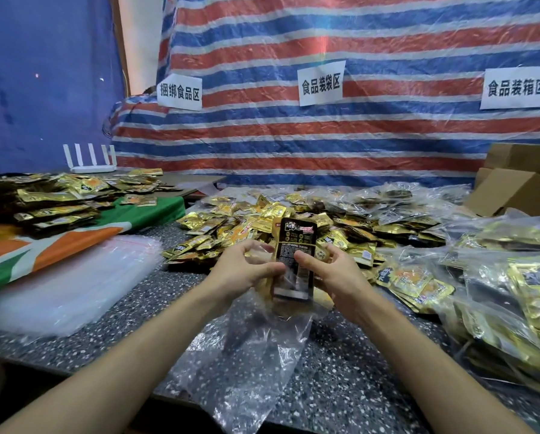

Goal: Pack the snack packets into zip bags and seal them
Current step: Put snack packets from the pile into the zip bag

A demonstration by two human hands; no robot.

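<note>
A stack of snack packets (294,245), black back side facing me, stands upright in the middle, its lower part inside the mouth of a clear zip bag (250,355) that hangs down over the table edge. My right hand (331,274) grips the stack from the right, thumb on its face. My left hand (243,267) holds the bag's opening on the left, fingers curled round the plastic. Behind them lies a big heap of loose gold packets (246,227).
A pile of empty zip bags (68,277) lies left on the speckled table (174,286). Filled zip bags (513,296) are heaped at the right. More gold packets (52,198) sit on a green-orange cloth far left. Cardboard boxes (519,186) stand back right, a white router (90,161) back left.
</note>
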